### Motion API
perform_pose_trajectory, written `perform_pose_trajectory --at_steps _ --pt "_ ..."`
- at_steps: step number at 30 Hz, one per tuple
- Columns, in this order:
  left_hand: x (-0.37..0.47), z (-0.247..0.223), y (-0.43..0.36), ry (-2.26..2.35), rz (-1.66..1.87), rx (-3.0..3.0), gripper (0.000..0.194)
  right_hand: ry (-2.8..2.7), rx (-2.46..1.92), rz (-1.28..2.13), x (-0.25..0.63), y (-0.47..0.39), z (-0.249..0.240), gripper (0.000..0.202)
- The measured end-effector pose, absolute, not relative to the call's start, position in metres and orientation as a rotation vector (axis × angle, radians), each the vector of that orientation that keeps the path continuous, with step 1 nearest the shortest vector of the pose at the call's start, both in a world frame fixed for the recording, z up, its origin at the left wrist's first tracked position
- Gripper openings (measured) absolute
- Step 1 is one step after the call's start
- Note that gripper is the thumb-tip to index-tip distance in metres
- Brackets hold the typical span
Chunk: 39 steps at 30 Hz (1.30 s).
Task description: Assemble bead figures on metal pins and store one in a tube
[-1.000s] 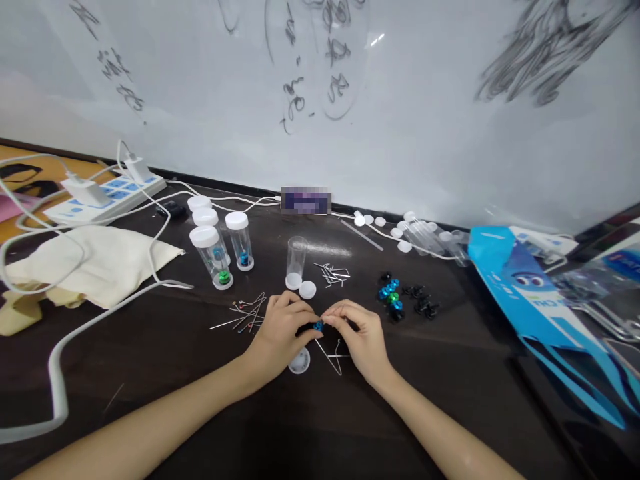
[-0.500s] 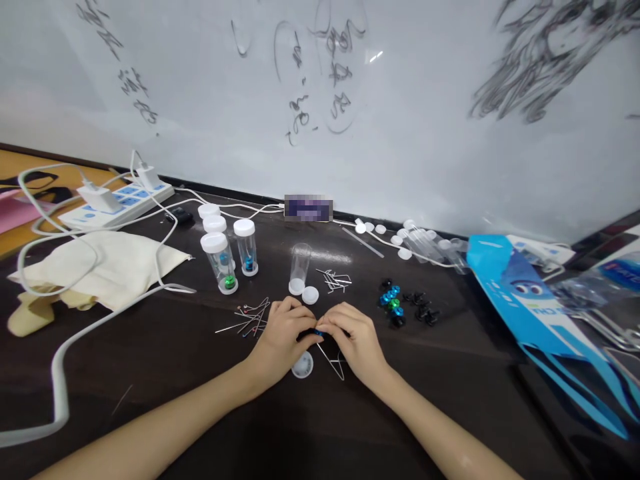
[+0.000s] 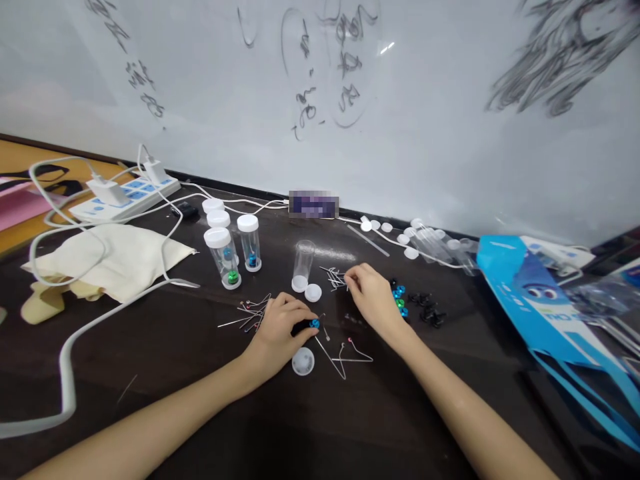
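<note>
My left hand pinches a small blue-and-black part between thumb and fingers, just above a small round white dish. Further right, my right hand has thumb and fingertips pressed together at the edge of a pile of short bent silver rods; what they grip is hidden. Thin bent wires with small coloured tips lie between and below the hands. More such wires are left of my left hand. A clear tube stands beyond, beside a white cap.
Several white-capped clear tubes stand at back left, near a cream cloth and power strip. Blue and green parts and black parts lie right. Behind are loose caps, empty tubes and a blue bag.
My right hand has left the blue-and-black part and moved right and away from me to the silver rods. My left hand keeps its pinch. The view has shifted slightly.
</note>
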State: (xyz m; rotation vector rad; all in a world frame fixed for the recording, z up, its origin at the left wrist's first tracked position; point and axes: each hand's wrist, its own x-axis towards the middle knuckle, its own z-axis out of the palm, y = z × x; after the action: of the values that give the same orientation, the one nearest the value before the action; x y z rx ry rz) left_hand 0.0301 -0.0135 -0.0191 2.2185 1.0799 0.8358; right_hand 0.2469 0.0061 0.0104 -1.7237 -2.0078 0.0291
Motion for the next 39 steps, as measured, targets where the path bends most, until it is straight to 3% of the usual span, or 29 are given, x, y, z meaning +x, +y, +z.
perform_pose_trajectory --at_steps 7,14,23,28,31,39 --pt "0.028 -0.022 -0.012 1.086 0.799 2.263 0.020 -2.116 -1.909 -0.105 0.232 0.023 -0.001 0.015" --pt "0.022 -0.023 -0.013 1.009 0.899 2.247 0.039 -2.097 -1.879 -0.132 0.243 0.013 0.003 0.017" --pt "0.010 0.000 -0.020 0.929 1.319 2.169 0.015 -1.872 -1.586 0.077 0.233 -0.038 0.030 0.020" --pt "0.005 0.014 -0.038 0.563 1.437 2.259 0.027 -1.683 -1.180 0.578 0.195 -0.085 0.034 0.019" --pt "0.004 0.021 -0.046 0.322 1.494 2.268 0.021 -1.688 -0.986 0.755 0.178 -0.098 0.020 0.017" --pt "0.006 0.022 -0.042 0.319 1.191 2.095 0.009 -1.714 -0.984 0.800 0.176 -0.102 -0.005 0.016"
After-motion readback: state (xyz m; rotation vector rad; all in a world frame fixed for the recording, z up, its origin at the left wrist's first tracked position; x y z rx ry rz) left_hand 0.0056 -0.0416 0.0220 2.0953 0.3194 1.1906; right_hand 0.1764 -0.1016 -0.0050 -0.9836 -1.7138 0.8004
